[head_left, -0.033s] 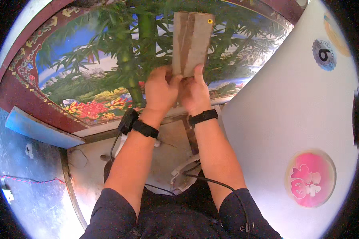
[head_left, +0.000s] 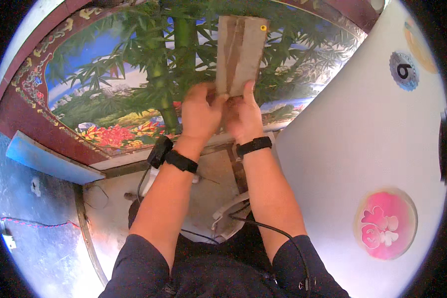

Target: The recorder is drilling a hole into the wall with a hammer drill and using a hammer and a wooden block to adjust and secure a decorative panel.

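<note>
A flat, rectangular grey piece [head_left: 254, 54] with a brown strip down its face stands over the picture-covered tabletop. A small yellow ring marks its upper right corner. My left hand [head_left: 200, 111] grips its lower left edge, fingers curled and partly hidden. At the lower right edge, my right hand [head_left: 245, 114] holds it with the thumb [head_left: 249, 89] laid up along its face; its other fingers are blurred. Whatever lies between the two hands behind the piece cannot be made out.
The tabletop [head_left: 119, 94] carries a bamboo-and-flower scene in a dark red border. A white curved surface [head_left: 333, 149] with round stickers rises at right. A blue strip [head_left: 54, 161] lies at left. Black cables [head_left: 263, 224] hang near my lap and right arm.
The grey piece has shifted very slightly to the right at its top. Both hands keep nearly the same place on it.
</note>
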### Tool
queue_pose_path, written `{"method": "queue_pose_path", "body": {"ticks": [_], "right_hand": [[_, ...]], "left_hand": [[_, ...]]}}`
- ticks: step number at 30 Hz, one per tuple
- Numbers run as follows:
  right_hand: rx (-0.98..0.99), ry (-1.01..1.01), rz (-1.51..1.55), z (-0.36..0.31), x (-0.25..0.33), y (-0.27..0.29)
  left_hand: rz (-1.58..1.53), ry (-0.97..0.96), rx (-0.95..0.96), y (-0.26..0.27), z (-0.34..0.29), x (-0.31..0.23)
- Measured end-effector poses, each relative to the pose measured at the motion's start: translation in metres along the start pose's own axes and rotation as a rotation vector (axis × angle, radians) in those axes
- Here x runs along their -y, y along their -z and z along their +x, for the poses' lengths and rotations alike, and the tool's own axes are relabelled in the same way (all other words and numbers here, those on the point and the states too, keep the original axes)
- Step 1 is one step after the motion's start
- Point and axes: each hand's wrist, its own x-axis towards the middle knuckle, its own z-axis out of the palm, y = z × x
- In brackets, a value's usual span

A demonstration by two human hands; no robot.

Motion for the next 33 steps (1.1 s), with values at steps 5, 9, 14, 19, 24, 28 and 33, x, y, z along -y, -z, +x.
{"method": "queue_pose_path", "body": {"ticks": [5,9,14,19,24,28,33], "right_hand": [[-0.078,-0.029,-0.12,-0.005,0.012,-0.007],[-0.067,-0.019,-0.092,-0.006,0.007,-0.014],[-0.061,-0.033,-0.156,-0.007,0.008,-0.003],[-0.103,0.032,-0.186,-0.01,-0.001,-0.01],[-0.122,0.114,-0.243,-0.009,-0.003,-0.005],[-0.11,0.1,-0.27,-0.008,-0.001,-0.002],[-0.096,0.101,-0.281,-0.008,-0.003,-0.005]], "left_hand": [[-0.141,0.157,0.074,0.006,-0.016,0.013],[-0.217,0.223,0.052,0.014,-0.032,0.031],[-0.271,0.274,0.098,0.028,-0.041,0.023],[-0.278,0.25,0.067,0.025,-0.053,0.037],[-0.289,0.222,0.058,0.03,-0.05,0.035],[-0.251,0.228,0.093,0.034,-0.046,0.026],[-0.259,0.215,0.075,0.022,-0.031,0.022]]}}
